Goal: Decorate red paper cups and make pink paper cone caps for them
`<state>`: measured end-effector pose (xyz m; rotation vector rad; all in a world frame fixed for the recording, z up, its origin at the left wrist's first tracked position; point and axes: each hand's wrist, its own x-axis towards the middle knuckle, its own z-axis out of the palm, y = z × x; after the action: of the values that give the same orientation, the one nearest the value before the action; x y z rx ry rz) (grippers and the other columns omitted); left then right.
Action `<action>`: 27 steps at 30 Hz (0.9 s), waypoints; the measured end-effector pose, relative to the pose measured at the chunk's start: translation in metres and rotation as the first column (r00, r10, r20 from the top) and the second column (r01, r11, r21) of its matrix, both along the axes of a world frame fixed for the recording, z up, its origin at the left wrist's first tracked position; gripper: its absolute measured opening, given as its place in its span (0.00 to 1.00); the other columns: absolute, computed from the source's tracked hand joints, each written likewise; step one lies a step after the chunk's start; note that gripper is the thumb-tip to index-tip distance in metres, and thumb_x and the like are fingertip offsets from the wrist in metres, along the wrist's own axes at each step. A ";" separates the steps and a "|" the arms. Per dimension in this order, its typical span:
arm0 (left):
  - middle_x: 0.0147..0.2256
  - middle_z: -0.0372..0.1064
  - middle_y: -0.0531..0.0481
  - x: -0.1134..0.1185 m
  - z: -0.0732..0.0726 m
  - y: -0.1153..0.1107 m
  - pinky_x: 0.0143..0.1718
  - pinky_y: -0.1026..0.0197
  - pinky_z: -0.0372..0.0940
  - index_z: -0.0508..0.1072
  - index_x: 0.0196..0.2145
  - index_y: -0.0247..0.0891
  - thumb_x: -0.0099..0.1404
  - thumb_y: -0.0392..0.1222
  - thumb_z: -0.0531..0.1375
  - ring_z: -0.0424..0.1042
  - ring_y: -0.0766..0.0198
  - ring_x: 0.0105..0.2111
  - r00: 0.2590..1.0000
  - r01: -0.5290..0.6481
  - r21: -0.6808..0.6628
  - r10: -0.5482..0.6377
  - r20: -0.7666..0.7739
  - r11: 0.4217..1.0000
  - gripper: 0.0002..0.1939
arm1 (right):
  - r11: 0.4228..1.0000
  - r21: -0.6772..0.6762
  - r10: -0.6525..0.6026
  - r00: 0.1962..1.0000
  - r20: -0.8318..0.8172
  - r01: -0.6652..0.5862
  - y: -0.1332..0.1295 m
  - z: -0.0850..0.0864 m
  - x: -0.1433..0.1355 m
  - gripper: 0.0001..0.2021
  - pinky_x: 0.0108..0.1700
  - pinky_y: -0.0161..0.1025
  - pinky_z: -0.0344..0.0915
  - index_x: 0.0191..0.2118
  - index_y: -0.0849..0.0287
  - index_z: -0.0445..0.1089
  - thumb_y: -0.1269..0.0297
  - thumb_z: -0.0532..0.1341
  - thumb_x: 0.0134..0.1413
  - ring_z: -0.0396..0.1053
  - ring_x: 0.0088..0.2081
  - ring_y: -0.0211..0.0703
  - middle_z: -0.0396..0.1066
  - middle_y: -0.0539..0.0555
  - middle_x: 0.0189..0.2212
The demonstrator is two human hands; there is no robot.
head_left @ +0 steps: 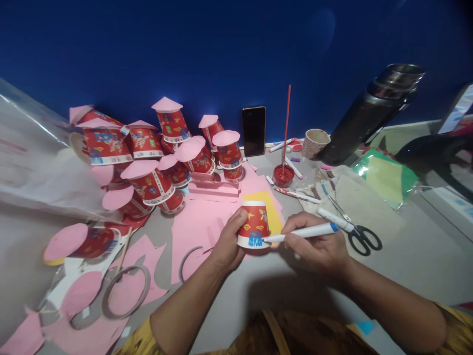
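Observation:
My left hand (pixel 229 241) is closed around the left side of a red paper cup (pixel 254 222), which is upside down with its white rim at the bottom. Gold shapes and a blue patch with lettering decorate the cup's side. In my right hand (pixel 320 249) is a white marker (pixel 306 231) with a blue end, gripped like a pen. The marker's tip points left and meets the cup's side by the blue lettering, near the rim. Pink paper (pixel 207 222) and a yellow sheet (pixel 271 209) lie behind the cup.
Several red cups with pink paper cones (pixel 148 175) crowd the left. Nearby are tape rings (pixel 125 292) and pink scraps. Black-handled scissors (pixel 364 240) and a capped marker lie right. Behind stand a phone (pixel 253 130), a red paint pot (pixel 283 176) and a dark flask (pixel 364 118).

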<state>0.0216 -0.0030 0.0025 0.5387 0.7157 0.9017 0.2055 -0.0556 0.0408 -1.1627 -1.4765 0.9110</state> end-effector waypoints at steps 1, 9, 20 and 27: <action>0.33 0.81 0.42 0.000 0.000 0.000 0.47 0.52 0.73 0.80 0.42 0.32 0.58 0.58 0.73 0.82 0.49 0.39 1.000 0.002 -0.001 -0.002 -0.001 1.000 0.26 | 1.000 0.002 -0.005 1.000 0.000 0.005 0.000 0.000 0.000 0.05 0.25 0.33 0.68 0.31 0.59 0.76 0.67 0.65 0.57 0.73 0.23 0.40 0.79 0.53 0.24; 0.33 0.81 0.43 -0.001 0.001 -0.001 0.43 0.55 0.72 0.79 0.44 0.32 0.58 0.60 0.72 0.81 0.52 0.36 1.000 0.027 0.018 -0.027 -0.009 0.999 0.28 | 1.000 0.005 -0.026 1.000 0.005 0.026 0.001 0.000 0.000 0.06 0.25 0.33 0.68 0.31 0.59 0.77 0.65 0.66 0.58 0.73 0.22 0.40 0.78 0.53 0.24; 0.36 0.82 0.44 -0.001 -0.001 -0.002 0.42 0.57 0.71 0.79 0.43 0.33 0.60 0.58 0.72 0.80 0.56 0.35 1.000 0.010 0.075 -0.010 -0.003 0.997 0.25 | 0.998 0.041 -0.047 0.999 0.009 0.046 0.001 -0.001 -0.001 0.06 0.26 0.33 0.69 0.32 0.58 0.77 0.63 0.66 0.59 0.74 0.23 0.40 0.78 0.52 0.24; 0.39 0.81 0.43 0.000 0.000 -0.003 0.42 0.57 0.70 0.79 0.45 0.34 0.60 0.56 0.72 0.79 0.56 0.36 1.000 0.004 0.100 -0.005 0.015 0.995 0.24 | 0.995 0.062 -0.080 0.995 0.053 0.076 0.000 -0.001 -0.001 0.07 0.24 0.34 0.67 0.33 0.57 0.77 0.61 0.67 0.60 0.69 0.21 0.38 0.77 0.52 0.24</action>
<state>0.0216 -0.0061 0.0020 0.6212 0.6574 0.9401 0.2041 -0.0551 0.0393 -1.2016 -1.4826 0.7816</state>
